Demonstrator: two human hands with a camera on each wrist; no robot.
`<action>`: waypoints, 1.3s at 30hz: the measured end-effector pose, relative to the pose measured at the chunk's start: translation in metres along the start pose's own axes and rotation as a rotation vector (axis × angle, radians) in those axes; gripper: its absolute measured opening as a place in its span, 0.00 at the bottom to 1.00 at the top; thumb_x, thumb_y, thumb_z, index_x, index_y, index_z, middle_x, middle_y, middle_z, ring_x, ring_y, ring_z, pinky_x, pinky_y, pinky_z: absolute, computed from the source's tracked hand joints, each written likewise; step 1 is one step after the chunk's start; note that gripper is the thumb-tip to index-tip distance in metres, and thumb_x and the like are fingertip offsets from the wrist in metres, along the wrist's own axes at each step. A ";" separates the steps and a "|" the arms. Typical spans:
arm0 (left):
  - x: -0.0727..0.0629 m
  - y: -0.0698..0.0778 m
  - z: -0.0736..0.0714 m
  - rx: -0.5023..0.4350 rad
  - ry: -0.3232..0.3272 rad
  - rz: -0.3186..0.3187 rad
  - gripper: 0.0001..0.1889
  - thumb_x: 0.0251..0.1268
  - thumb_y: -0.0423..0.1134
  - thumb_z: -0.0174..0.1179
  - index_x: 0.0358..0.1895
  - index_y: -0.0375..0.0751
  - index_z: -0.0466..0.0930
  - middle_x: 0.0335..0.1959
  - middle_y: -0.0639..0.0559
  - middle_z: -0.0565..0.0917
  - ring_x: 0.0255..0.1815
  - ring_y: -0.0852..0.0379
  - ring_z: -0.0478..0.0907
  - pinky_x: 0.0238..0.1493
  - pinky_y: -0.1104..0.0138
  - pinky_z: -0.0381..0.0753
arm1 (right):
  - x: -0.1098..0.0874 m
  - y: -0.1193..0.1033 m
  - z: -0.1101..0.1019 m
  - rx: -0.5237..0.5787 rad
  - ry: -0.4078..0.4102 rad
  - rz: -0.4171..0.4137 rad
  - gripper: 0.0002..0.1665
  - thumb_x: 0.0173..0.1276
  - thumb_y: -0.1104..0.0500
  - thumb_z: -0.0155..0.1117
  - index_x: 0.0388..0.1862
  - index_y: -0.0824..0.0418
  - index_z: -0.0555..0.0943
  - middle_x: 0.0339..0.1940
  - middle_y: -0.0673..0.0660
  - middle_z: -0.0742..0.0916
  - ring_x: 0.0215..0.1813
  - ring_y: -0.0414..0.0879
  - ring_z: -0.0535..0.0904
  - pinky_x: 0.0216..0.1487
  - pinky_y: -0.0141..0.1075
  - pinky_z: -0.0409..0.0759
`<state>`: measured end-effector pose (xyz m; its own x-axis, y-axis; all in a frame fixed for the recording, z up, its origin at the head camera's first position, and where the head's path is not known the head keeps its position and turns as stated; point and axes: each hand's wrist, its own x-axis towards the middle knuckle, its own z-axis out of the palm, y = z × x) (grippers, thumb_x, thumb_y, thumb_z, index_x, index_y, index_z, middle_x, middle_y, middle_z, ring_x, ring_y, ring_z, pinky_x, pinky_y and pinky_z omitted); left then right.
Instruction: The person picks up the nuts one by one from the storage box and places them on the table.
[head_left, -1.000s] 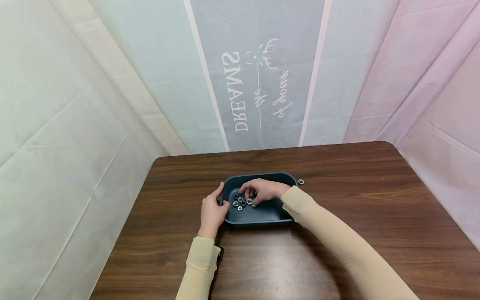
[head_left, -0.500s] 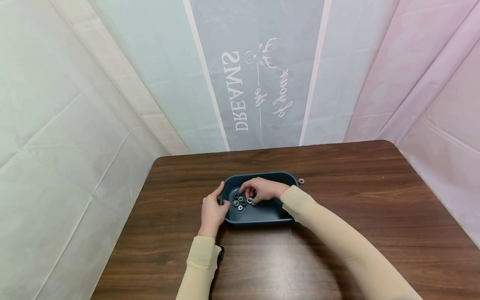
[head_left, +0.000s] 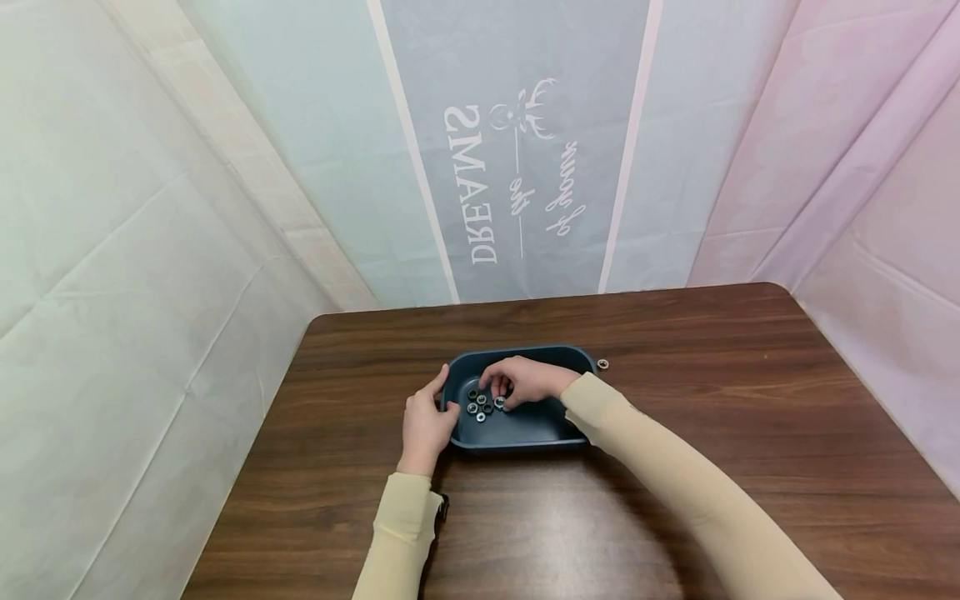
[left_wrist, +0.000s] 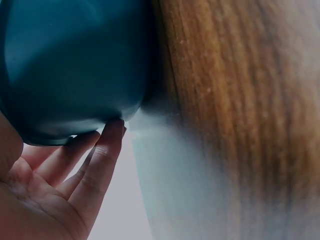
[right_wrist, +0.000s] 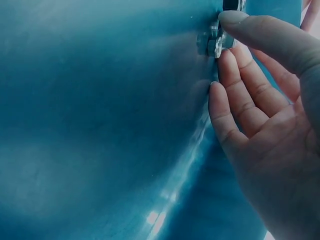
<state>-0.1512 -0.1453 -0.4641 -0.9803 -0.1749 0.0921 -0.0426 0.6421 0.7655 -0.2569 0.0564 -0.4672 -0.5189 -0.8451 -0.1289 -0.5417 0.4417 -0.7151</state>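
A dark blue plastic basin [head_left: 525, 432] stands on the wooden table. My left hand [head_left: 426, 425] grips its left end, thumb over the rim and fingers along the outer wall; the left wrist view shows those fingertips [left_wrist: 114, 125] against the basin. Inside the basin, my right hand [head_left: 523, 379] reaches down and pinches a silver metal nut [head_left: 499, 402] between thumb and fingers. In the right wrist view the thumb lies right at a nut [right_wrist: 218, 42] near the basin floor. Several small nuts, silver and dark [head_left: 472, 408], lie loose just left of it.
Another nut [head_left: 603, 364] lies on the wooden table [head_left: 712, 400], just outside the basin's far right corner. Behind the table's far edge hangs a printed fabric backdrop [head_left: 525, 167], with pale fabric sides [head_left: 150, 250] left and right.
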 end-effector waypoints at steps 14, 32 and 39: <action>0.000 -0.002 0.002 0.016 -0.010 0.004 0.33 0.56 0.28 0.62 0.68 0.52 0.70 0.49 0.42 0.83 0.15 0.55 0.70 0.21 0.64 0.72 | -0.001 0.002 0.000 0.010 -0.004 -0.033 0.27 0.55 0.71 0.68 0.55 0.60 0.77 0.36 0.50 0.82 0.39 0.42 0.78 0.42 0.34 0.77; -0.001 -0.002 0.002 0.022 0.002 0.011 0.33 0.55 0.28 0.61 0.67 0.52 0.71 0.43 0.44 0.84 0.16 0.56 0.70 0.21 0.64 0.72 | -0.005 -0.004 -0.004 0.067 -0.001 -0.009 0.27 0.57 0.71 0.67 0.57 0.60 0.77 0.39 0.54 0.82 0.40 0.43 0.79 0.44 0.35 0.77; -0.001 -0.002 0.002 0.017 0.000 0.008 0.34 0.55 0.28 0.61 0.67 0.52 0.71 0.42 0.44 0.84 0.15 0.56 0.70 0.21 0.64 0.71 | -0.007 -0.007 -0.006 0.076 0.003 -0.012 0.27 0.58 0.71 0.67 0.57 0.60 0.77 0.40 0.54 0.82 0.41 0.42 0.79 0.45 0.35 0.77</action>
<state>-0.1510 -0.1450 -0.4672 -0.9807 -0.1696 0.0975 -0.0385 0.6559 0.7538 -0.2537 0.0607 -0.4568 -0.5148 -0.8492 -0.1181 -0.4962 0.4075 -0.7667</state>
